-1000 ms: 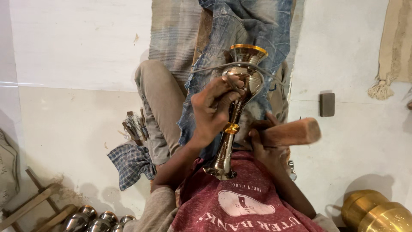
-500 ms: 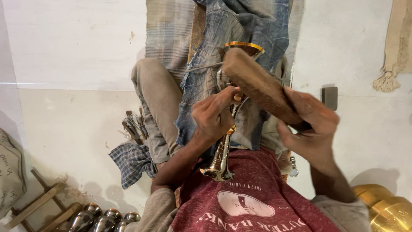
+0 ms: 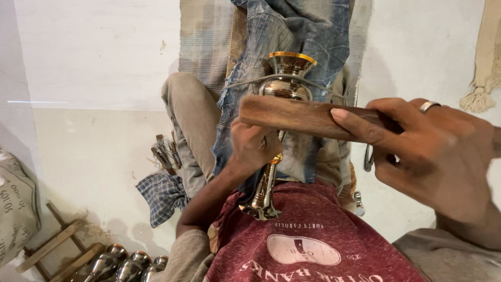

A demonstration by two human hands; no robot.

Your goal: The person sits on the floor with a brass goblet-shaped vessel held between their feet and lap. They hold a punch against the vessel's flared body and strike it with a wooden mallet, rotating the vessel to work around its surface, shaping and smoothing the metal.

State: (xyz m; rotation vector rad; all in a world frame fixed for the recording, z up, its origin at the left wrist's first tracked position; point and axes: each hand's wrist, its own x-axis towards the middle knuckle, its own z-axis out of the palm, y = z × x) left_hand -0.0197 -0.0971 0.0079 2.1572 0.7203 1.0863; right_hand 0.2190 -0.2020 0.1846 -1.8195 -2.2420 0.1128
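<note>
- A tall brass vase (image 3: 276, 130) with a gold-coloured rim is held lengthwise over the lap, its mouth pointing away from the body and its foot resting against the red printed shirt (image 3: 308, 245).
- The left hand (image 3: 254, 148) is wrapped around the narrow stem of the vase, the fingers curled shut on it just below the bulb.
- A flat wooden block (image 3: 305, 116) is gripped at one end by the right hand (image 3: 433, 151); the thumb is pressed along its top face and the other fingers are closed beneath it. A ring is worn on one finger.
- Compared with half a second ago, the block has been brought from a steep slant to nearly level and now lies crosswise just over the bulb of the vase; whether it touches the metal cannot be told. A second ago it was held low, beside the shirt.
- The swing is judged to be a striking stroke on the bulb, with the vase kept where it was by the left hand.
- A cord is seen looped around the shoulder of the vase, over a folded denim cloth (image 3: 292, 36).
- More metal vases (image 3: 125, 263) lie at the lower left.
</note>
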